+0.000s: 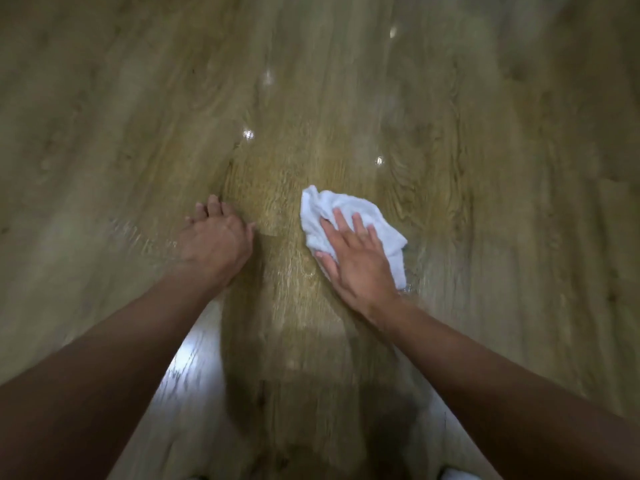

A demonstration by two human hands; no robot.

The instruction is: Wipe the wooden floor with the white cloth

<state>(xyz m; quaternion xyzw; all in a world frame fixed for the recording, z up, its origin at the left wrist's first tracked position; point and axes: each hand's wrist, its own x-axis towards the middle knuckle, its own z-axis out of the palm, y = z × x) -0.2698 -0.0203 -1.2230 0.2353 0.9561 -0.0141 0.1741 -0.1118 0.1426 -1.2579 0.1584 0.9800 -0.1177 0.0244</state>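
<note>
White cloth (346, 207) (partly hidden) under right hand (360, 271); left hand (214, 244) on blurred floor (104, 133)

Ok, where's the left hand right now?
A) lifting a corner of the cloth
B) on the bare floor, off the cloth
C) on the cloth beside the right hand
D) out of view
B: the left hand rests on the bare floor, apart from the cloth; only the right hand presses on the cloth with straight fingers.
</note>
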